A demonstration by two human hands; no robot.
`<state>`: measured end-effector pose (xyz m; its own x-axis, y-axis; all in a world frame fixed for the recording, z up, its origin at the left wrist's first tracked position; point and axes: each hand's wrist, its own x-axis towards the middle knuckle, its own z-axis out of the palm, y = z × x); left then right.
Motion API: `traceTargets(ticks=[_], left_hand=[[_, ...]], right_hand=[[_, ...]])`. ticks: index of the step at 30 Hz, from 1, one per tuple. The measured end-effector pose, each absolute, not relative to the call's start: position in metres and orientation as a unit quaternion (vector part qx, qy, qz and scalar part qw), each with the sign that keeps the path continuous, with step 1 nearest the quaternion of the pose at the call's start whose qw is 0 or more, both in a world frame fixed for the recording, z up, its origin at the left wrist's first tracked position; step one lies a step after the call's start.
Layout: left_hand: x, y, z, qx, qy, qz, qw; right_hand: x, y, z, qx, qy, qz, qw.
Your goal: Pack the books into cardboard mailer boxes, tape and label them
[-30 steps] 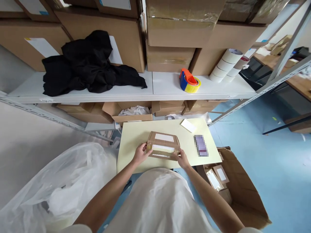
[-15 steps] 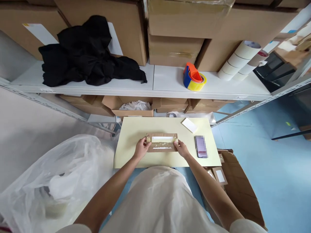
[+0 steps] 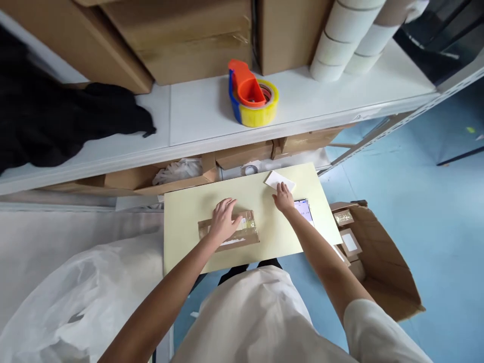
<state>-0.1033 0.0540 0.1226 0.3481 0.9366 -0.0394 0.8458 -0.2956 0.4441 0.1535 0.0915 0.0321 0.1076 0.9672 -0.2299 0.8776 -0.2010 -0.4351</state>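
- Box [image 3: 249, 232] lies flat on the pale table [image 3: 179, 237], brown cardboard with shiny tape on it, right below the left hand [image 3: 226, 219].
- Left hand has its thumb out and fingers loosely spread, not closed round anything. Can't tell if the fingertips touch the box or just hang over it.
- Right hand [image 3: 284, 198] is at the white card [image 3: 279, 180] near the table's far side, fingertips over the card's near edge. Can't tell if they're pinching it or only resting there.
- For something that flat, I'd work a thumb under one edge instead of pressing on the middle, otherwise it probably just skids.
- Right forearm passes close by the phone [image 3: 303, 210], so imo keep the wrist up a bit.
- Light left hand over the box is plenty I reckon, leaning on it could dent the cardboard.
- Containers: the big open carton [image 3: 385, 262] beside the table's right end has smaller packages [image 3: 350, 242] in it, one with a white label, another shiny with tape.
- Under the shelf [image 3: 204, 113] there's an open carton [image 3: 177, 185] with crumpled white stuff [image 3: 179, 170] inside, cloth or plastic, no idea.
- Cloudy plastic bag [image 3: 91, 277] sits on the left, contents too hazy to make out.
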Motion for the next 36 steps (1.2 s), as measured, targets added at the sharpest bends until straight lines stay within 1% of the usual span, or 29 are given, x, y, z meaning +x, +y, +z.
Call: traceTargets(ticks=[3, 7, 11, 14, 17, 21, 23, 25, 27, 29, 32, 34, 36], left_hand=[[-0.065, 0.090, 0.107, 0.801, 0.546, 0.047, 0.242], [-0.030, 0.123, 0.082, 0.776, 0.563, 0.017, 0.285], [-0.012, 0.136, 0.064, 0.737, 0.578, -0.051, 0.347], [-0.003, 0.141, 0.053, 0.684, 0.593, -0.096, 0.414], [0.004, 0.144, 0.041, 0.612, 0.622, -0.073, 0.484], [0.011, 0.145, 0.034, 0.539, 0.637, 0.036, 0.550], [0.014, 0.146, 0.038, 0.541, 0.644, 0.078, 0.536], [0.016, 0.147, 0.045, 0.583, 0.646, 0.107, 0.480], [0.018, 0.148, 0.055, 0.638, 0.631, 0.125, 0.424], [0.021, 0.148, 0.065, 0.676, 0.601, 0.147, 0.401], [0.027, 0.145, 0.079, 0.724, 0.552, 0.193, 0.367], [0.032, 0.142, 0.087, 0.762, 0.517, 0.197, 0.335], [0.036, 0.140, 0.090, 0.774, 0.509, 0.191, 0.324]], right_hand=[[0.170, 0.114, 0.009, -0.742, -0.628, 0.227, 0.054], [0.172, 0.103, -0.010, -0.695, -0.684, 0.216, 0.044], [0.175, 0.078, -0.009, -0.627, -0.753, 0.197, 0.025], [0.183, 0.071, -0.001, -0.571, -0.802, 0.175, 0.008], [0.191, 0.075, 0.008, -0.562, -0.807, 0.182, -0.015], [0.196, 0.084, 0.014, -0.610, -0.765, 0.206, -0.010], [0.198, 0.088, 0.018, -0.644, -0.738, 0.200, 0.018], [0.201, 0.092, 0.023, -0.668, -0.719, 0.182, 0.064], [0.205, 0.098, 0.032, -0.658, -0.725, 0.166, 0.118], [0.209, 0.104, 0.043, -0.627, -0.747, 0.153, 0.159], [0.210, 0.108, 0.057, -0.588, -0.779, 0.113, 0.186], [0.206, 0.104, 0.063, -0.578, -0.787, 0.090, 0.196], [0.199, 0.098, 0.066, -0.586, -0.777, 0.086, 0.213]])
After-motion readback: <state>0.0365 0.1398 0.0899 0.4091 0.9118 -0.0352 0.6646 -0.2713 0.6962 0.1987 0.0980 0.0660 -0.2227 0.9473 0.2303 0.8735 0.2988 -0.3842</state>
